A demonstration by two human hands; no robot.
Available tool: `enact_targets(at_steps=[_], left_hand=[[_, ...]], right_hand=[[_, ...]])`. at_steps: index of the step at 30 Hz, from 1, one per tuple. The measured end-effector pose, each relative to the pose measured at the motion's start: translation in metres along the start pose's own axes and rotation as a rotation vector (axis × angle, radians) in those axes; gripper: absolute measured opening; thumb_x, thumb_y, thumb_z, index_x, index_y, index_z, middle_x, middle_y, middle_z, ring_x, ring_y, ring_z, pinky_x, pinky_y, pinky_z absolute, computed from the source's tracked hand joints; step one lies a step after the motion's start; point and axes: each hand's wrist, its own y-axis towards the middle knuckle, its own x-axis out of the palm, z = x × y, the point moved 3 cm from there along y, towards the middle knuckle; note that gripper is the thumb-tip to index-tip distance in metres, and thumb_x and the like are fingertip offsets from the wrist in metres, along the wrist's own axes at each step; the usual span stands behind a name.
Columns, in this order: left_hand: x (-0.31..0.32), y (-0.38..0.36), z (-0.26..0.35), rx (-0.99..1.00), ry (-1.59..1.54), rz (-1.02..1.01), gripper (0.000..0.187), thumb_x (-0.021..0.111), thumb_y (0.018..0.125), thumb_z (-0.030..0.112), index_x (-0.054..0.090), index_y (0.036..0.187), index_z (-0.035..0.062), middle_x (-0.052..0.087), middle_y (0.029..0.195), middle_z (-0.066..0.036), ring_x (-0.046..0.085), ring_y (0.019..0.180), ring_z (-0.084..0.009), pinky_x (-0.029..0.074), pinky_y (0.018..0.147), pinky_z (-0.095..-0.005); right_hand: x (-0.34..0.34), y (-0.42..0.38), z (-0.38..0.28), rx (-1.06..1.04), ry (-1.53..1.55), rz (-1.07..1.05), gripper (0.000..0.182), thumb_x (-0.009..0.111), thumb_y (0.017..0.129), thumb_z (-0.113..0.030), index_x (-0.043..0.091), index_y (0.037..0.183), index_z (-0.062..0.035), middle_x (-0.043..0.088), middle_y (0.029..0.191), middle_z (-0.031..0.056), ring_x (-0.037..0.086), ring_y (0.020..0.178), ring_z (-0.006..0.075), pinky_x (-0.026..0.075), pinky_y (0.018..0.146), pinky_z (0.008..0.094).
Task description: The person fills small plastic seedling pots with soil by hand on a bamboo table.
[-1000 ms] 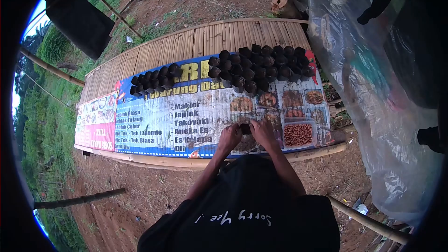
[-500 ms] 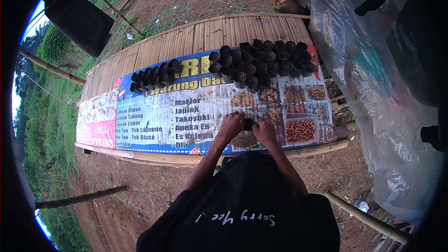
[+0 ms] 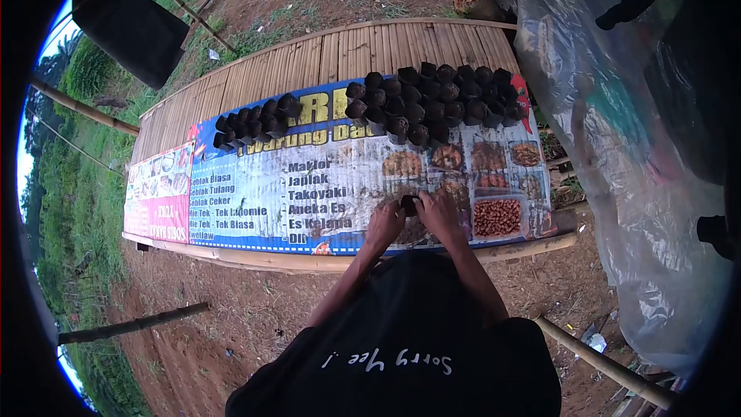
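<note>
Between my hands, close to the bamboo table's near edge, is a small black plastic seedling bag (image 3: 409,205). My left hand (image 3: 387,221) has its fingers closed on the bag's left side. From the right, my right hand (image 3: 439,217) grips the rim with bent fingers. What lies inside the bag is too dark to make out. Just below the hands, a patch of dark soil (image 3: 411,235) lies on the printed banner, partly covered by them. To the right of my right hand sits a clear tray (image 3: 526,220) of reddish-brown seeds (image 3: 498,218) that look like peanuts.
The banner (image 3: 239,220) covers much of the bamboo table (image 3: 309,62). Several black bags (image 3: 432,104) stand packed at the back right, and a smaller group (image 3: 255,122) stands further left. Plastic sheeting (image 3: 610,147) hangs at right; a bamboo pole (image 3: 606,363) juts in below it.
My left hand has dropped slightly down and my right hand has shifted up over the bag's rim. The bag stays between them. The view has moved a little.
</note>
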Motion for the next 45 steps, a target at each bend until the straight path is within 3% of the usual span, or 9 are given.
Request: enact_targets(at_steps=[5, 7, 10, 14, 22, 25, 36, 40, 45], left_hand=[[-0.014, 0.005, 0.012, 0.099, -0.023, -0.01, 0.019, 0.056, 0.079, 0.015, 0.06, 0.083, -0.003, 0.061, 0.074, -0.028, 0.062, 0.072, -0.0438, 0.049, 0.065, -0.0497], [-0.023, 0.004, 0.02, 0.116, -0.025, -0.006, 0.018, 0.056, 0.078, 0.014, 0.058, 0.081, -0.0032, 0.06, 0.073, -0.027, 0.061, 0.071, -0.0435, 0.048, 0.064, -0.0494], [-0.017, 0.008, 0.01, 0.135, -0.002, -0.028, 0.016, 0.055, 0.077, 0.012, 0.056, 0.078, -0.0035, 0.059, 0.071, -0.027, 0.061, 0.07, -0.0432, 0.048, 0.063, -0.0491], [-0.02, 0.007, 0.02, 0.249, -0.047, 0.035, 0.016, 0.058, 0.075, 0.012, 0.057, 0.08, -0.0031, 0.06, 0.07, -0.027, 0.06, 0.069, -0.0444, 0.048, 0.065, -0.0517], [-0.021, 0.014, 0.014, 0.248, 0.009, 0.009, 0.015, 0.059, 0.073, 0.011, 0.057, 0.079, -0.0029, 0.061, 0.074, -0.026, 0.061, 0.071, -0.0428, 0.048, 0.066, -0.0502], [-0.019, 0.015, 0.01, 0.303, 0.042, -0.009, 0.015, 0.059, 0.074, 0.011, 0.056, 0.078, -0.003, 0.06, 0.074, -0.024, 0.06, 0.07, -0.0415, 0.048, 0.065, -0.0488], [-0.028, 0.025, 0.015, 0.398, 0.144, -0.003, 0.013, 0.06, 0.074, 0.01, 0.056, 0.078, -0.0014, 0.06, 0.076, -0.023, 0.06, 0.072, -0.0409, 0.047, 0.066, -0.0474], [-0.028, 0.025, 0.012, 0.368, 0.128, 0.003, 0.015, 0.061, 0.079, 0.014, 0.057, 0.079, -0.0012, 0.061, 0.076, -0.023, 0.06, 0.071, -0.041, 0.047, 0.064, -0.0487], [-0.026, 0.002, 0.006, 0.022, -0.038, 0.112, 0.03, 0.06, 0.087, 0.028, 0.061, 0.079, -0.0009, 0.062, 0.068, -0.022, 0.063, 0.067, -0.0402, 0.049, 0.062, -0.0483]], right_hand=[[-0.005, 0.001, -0.001, -0.013, 0.016, -0.041, 0.019, 0.058, 0.083, -0.02, 0.061, 0.079, -0.0013, 0.061, 0.067, 0.0196, 0.058, 0.068, 0.0386, 0.045, 0.078, 0.0466], [-0.005, -0.005, -0.002, -0.025, 0.107, 0.111, 0.018, 0.059, 0.081, -0.018, 0.062, 0.076, -0.0009, 0.06, 0.066, 0.0214, 0.057, 0.068, 0.0399, 0.046, 0.074, 0.0477], [0.005, -0.015, 0.002, 0.144, 0.085, -0.039, 0.019, 0.06, 0.08, -0.018, 0.062, 0.072, -0.0004, 0.059, 0.065, 0.0225, 0.057, 0.068, 0.0409, 0.046, 0.069, 0.0488], [0.003, -0.018, 0.001, 0.095, 0.131, 0.008, 0.021, 0.061, 0.079, -0.019, 0.063, 0.071, -0.0005, 0.058, 0.064, 0.0232, 0.057, 0.069, 0.0411, 0.046, 0.065, 0.0494], [-0.003, -0.016, -0.005, 0.148, 0.156, 0.051, 0.024, 0.06, 0.08, -0.019, 0.062, 0.068, 0.0011, 0.057, 0.063, 0.0232, 0.057, 0.066, 0.0412, 0.046, 0.063, 0.0487], [0.011, -0.018, 0.002, 0.17, 0.191, -0.066, 0.025, 0.06, 0.081, -0.019, 0.063, 0.068, 0.0021, 0.056, 0.06, 0.0232, 0.057, 0.063, 0.0415, 0.046, 0.064, 0.0478], [0.028, -0.027, 0.008, 0.24, 0.249, -0.085, 0.03, 0.056, 0.083, -0.025, 0.065, 0.069, 0.0, 0.06, 0.063, 0.0214, 0.06, 0.064, 0.0401, 0.049, 0.063, 0.048], [0.028, -0.03, 0.013, 0.338, 0.296, -0.184, 0.034, 0.056, 0.085, -0.03, 0.066, 0.07, -0.0009, 0.061, 0.062, 0.0189, 0.061, 0.064, 0.0385, 0.048, 0.061, 0.0464], [-0.015, -0.009, -0.004, 0.272, 0.12, -0.03, 0.037, 0.059, 0.085, -0.035, 0.064, 0.07, -0.0023, 0.06, 0.062, 0.0187, 0.06, 0.061, 0.0392, 0.047, 0.059, 0.0472]])
